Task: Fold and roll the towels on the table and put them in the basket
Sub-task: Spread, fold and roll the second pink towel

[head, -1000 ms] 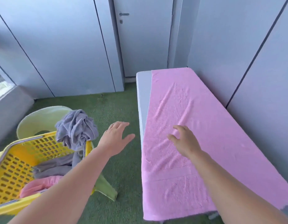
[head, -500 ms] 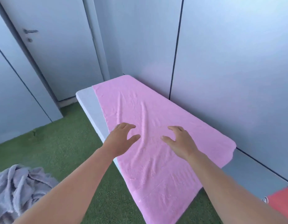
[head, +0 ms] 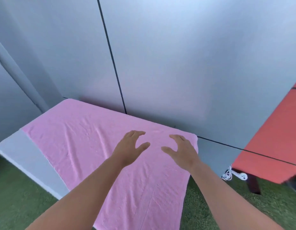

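Both the left hand (head: pixel 129 147) and right hand (head: pixel 183 151) have moved over the pink towel (head: pixel 74 138) on the table (head: pixel 27 156), fingers spread, empty, so folding may begin.

Over the last second my view has swung right. The yellow basket, the grey towels and the door have dropped out, and a red panel (head: pixel 268 138) with a coiled white cable (head: pixel 227 174) below it has come in. My left hand (head: pixel 129 147) has crossed from above the grass (head: pixel 19 196) to above the pink towel (head: pixel 77 135). My right hand (head: pixel 180 150) has moved toward the towel's right end, and the two hands are now closer together, fingers (head: pixel 138 133) spread.
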A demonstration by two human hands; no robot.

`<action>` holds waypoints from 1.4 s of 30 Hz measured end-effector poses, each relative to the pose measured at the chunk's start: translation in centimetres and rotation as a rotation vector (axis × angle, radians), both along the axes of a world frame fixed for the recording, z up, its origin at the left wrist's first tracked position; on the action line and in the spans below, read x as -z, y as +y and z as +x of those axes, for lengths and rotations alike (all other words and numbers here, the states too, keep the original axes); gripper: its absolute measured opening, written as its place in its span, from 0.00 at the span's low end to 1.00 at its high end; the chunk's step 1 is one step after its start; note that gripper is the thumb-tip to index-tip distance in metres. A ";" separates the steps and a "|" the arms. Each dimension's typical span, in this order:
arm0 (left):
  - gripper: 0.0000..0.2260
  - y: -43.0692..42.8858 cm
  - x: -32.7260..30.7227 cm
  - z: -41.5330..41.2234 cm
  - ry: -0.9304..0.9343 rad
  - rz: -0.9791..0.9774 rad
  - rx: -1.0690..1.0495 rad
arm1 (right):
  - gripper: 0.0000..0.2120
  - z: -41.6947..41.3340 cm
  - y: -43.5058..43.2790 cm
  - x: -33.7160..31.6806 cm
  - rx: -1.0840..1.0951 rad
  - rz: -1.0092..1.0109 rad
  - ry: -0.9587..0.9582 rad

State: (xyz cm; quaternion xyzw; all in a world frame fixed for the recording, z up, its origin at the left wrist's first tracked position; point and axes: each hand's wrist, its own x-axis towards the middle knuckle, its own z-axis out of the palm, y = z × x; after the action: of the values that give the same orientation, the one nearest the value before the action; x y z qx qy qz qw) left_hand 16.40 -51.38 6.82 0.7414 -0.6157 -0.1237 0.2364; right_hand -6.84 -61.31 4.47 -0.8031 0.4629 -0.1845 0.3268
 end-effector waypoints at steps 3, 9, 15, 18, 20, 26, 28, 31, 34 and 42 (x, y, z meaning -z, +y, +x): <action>0.25 -3.0 0.0 0.1 0.033 -0.014 0.070 | 0.37 -1.4 -0.6 -0.4 0.097 0.000 0.010; 0.24 -7.6 0.8 3.2 0.102 -0.014 0.227 | 0.36 -0.5 -1.2 -0.2 0.261 -0.013 0.028; 0.24 -10.5 2.3 9.6 0.142 -0.023 0.362 | 0.37 6.3 -0.2 -0.1 0.370 -0.004 0.069; 0.24 -10.1 2.8 12.4 0.174 -0.031 0.385 | 0.35 10.4 1.1 -0.4 0.358 -0.014 0.098; 0.24 -9.4 2.9 14.3 0.189 -0.034 0.385 | 0.35 13.0 1.6 -0.7 0.352 -0.029 0.117; 0.24 -7.3 2.9 20.4 0.207 -0.037 0.314 | 0.35 19.3 1.4 -1.4 0.279 -0.055 0.100; 0.24 -6.5 2.7 22.7 0.199 -0.036 0.275 | 0.36 21.4 1.2 -1.2 0.238 -0.057 0.091; 0.24 -4.8 2.6 26.0 0.179 -0.049 0.200 | 0.38 24.4 1.3 -0.9 0.156 -0.049 0.080; 0.24 -2.9 2.5 29.5 0.176 -0.044 0.130 | 0.35 27.7 1.5 -0.5 0.106 -0.042 0.065; 0.24 -0.2 3.7 40.0 0.199 -0.055 0.060 | 0.37 38.5 2.2 0.3 0.030 -0.007 0.077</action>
State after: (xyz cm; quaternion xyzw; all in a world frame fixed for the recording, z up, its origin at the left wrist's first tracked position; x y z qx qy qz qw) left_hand 56.45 -51.56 3.09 0.7002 -0.6142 -0.1868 0.3125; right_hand 31.71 -59.13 4.19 -0.8037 0.4863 -0.1602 0.3031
